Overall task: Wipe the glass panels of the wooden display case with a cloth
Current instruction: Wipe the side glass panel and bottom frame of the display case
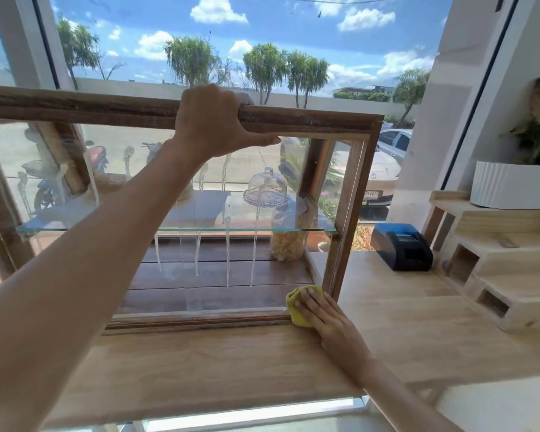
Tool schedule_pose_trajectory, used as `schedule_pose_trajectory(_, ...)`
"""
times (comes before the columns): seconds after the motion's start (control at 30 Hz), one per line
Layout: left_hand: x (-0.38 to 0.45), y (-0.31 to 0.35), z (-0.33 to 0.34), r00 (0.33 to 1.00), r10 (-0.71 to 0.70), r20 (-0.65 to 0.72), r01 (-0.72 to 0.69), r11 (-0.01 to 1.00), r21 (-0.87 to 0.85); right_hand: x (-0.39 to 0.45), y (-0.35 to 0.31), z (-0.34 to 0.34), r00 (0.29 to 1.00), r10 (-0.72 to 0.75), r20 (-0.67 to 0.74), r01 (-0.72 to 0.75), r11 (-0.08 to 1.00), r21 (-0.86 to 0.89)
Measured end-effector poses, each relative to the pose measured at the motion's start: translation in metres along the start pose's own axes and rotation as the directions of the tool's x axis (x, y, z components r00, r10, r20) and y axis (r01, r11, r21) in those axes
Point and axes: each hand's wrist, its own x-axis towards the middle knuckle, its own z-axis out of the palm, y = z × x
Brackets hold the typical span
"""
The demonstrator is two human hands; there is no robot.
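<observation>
Head view. Wooden display case [352, 213]: dark rough frame, standing on a pale wooden counter [219, 363] before a window. Front glass panel [231, 169] is streaked with white drips. Left hand [212, 120], arm outstretched, grips the top rail. Right hand [321, 313], fingers flat, presses a yellow cloth [295, 310] on the panel's near right bottom corner.

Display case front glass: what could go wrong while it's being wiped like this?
The white drips down the front glass could dry into streaks or soak the bottom rail, since the yellow cloth under the right hand is only at the lower right corner. With the left hand gripping the top rail, a jolt might rattle the glass dome on the glass shelf.
</observation>
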Motion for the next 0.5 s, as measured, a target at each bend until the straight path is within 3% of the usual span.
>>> schedule_pose_trajectory(0.1,0.000,0.001,-0.003,1.000,-0.003,0.015,0.003,1.000,-0.003,-0.005,-0.009,-0.005,0.999,0.029,0.028,-0.030,0.999,0.013)
schedule_pose_trajectory(0.17,-0.001,0.002,-0.005,0.999,-0.004,0.033,0.004,1.000,0.000,-0.005,-0.018,-0.013,0.987,0.158,-0.028,-0.156,0.986,0.052)
schedule_pose_trajectory(0.3,-0.001,-0.003,-0.012,0.992,0.036,0.117,-0.032,0.999,-0.028,0.005,-0.037,-0.016,0.831,0.531,-0.166,-0.497,0.843,0.208)
schedule_pose_trajectory(0.4,-0.001,-0.013,-0.021,0.982,0.075,0.176,-0.065,0.996,-0.058,0.012,-0.054,-0.004,0.769,0.627,-0.127,-0.600,0.776,0.196)
schedule_pose_trajectory(0.5,-0.006,-0.031,-0.027,0.982,0.064,0.176,-0.067,0.998,0.016,0.016,-0.069,0.012,0.699,0.714,-0.030,-0.703,0.695,0.152)
